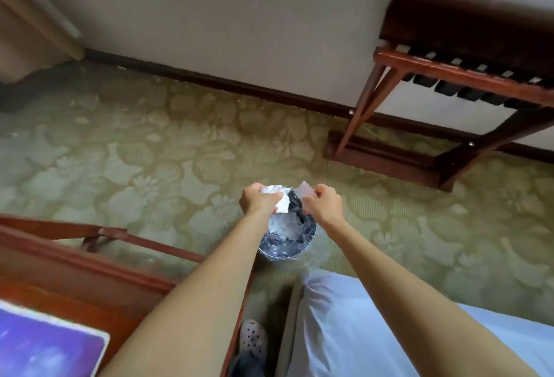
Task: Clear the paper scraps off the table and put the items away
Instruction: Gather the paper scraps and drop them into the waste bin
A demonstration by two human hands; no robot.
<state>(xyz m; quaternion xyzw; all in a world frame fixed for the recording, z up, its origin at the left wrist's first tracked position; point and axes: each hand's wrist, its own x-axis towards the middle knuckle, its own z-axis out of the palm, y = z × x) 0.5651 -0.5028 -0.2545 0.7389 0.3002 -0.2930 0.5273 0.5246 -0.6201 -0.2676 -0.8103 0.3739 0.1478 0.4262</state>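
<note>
A green carpet with a pale flower pattern covers the floor, and a light wall with a dark baseboard stands behind it. At the upper right a red-brown wooden luggage rack with dark straps stands against the wall. At the lower right is the corner of a bed with a light blue sheet. At the lower left is the edge of a red-brown wooden table, and on it lies a purple item with a white border; what it is I cannot tell. Between the table and the bed, a foot in a perforated grey shoe stands on the floor.

Both bare forearms reach forward over a small round waste bin that stands on the carpet. The bin has a thin plastic liner, and white paper pieces lie inside it.

The left hand is closed around crumpled white paper scraps, which stick out from the fist directly above the bin opening. The right hand pinches another pale paper scrap between the thumb and fingers, also above the bin. The two hands are near each other but they are not touching.
</note>
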